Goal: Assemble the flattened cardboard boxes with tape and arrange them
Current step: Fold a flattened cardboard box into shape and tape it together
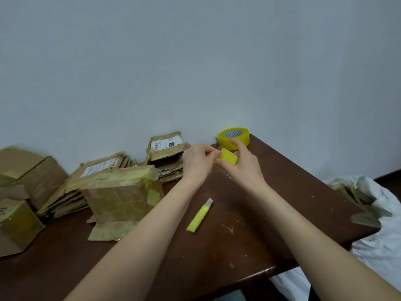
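My right hand [245, 165] grips a small yellow tape roll [227, 158] above the back of the dark wooden table [249, 235]. My left hand [198, 161] pinches the left edge of that same roll with its fingertips. A larger yellow tape roll [234, 136] stands just behind, at the table's far corner by the wall. A taped cardboard box [123, 192] stands left of my forearms with a flap lying out in front. Flattened cardboard boxes [65, 192] are piled against the wall behind it.
A yellow utility knife [199, 215] with its blade out lies between my forearms. An open box [167, 153] rests on flat cardboard by the wall. Two taped boxes [32, 170] [15, 222] stand far left. A white bag [379, 213] holding cardboard sits off the table's right edge.
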